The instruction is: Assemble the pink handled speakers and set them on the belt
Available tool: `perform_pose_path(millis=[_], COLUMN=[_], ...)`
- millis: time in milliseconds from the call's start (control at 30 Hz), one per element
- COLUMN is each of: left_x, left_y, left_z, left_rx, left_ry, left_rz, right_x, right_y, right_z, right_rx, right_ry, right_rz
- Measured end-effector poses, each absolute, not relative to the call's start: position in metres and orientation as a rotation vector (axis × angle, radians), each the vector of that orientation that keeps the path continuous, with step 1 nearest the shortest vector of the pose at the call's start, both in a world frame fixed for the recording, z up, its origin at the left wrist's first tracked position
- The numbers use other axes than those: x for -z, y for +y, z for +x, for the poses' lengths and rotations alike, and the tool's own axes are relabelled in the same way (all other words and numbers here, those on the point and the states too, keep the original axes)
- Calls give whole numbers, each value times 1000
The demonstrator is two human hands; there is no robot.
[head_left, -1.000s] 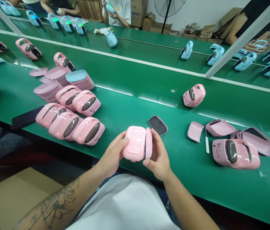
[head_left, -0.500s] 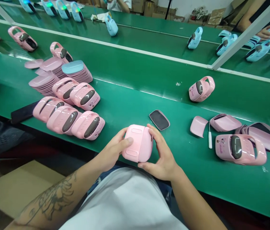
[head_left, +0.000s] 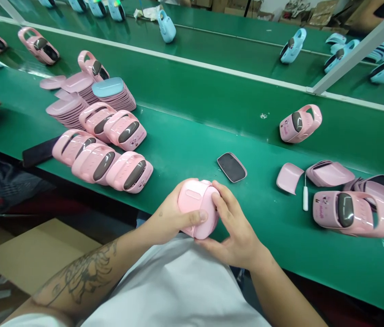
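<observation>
Pink casing (head_left: 192,202) is pinched between left-hand grip (head_left: 169,217) and right-hand grip (head_left: 238,234); best pressed evenly from both sides.

Fingers (head_left: 224,210) hide part of the pink case (head_left: 192,203).

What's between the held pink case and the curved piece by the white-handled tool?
The right hand, gripping the case, then green tabletop up to the curved piece; the dark panel lies farther back. Head view.
</observation>
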State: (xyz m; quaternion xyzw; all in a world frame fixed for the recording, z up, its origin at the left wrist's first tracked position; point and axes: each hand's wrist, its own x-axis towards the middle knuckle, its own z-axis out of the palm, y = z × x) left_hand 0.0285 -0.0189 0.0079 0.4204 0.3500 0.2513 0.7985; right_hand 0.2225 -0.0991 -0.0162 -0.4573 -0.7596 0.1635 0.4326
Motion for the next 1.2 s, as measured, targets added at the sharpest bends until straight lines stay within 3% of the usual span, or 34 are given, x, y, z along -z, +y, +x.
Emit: perform_pose_path(millis=[1200], left_x=[-14], left_y=[-26], left_z=[30], left_rx=[-566], left_ry=[892], left_rz=[1073], right_x=[3], right_y=[-103], right_z=[223], right_rx=[-346], right_ry=[-1991], right_rz=[-1156])
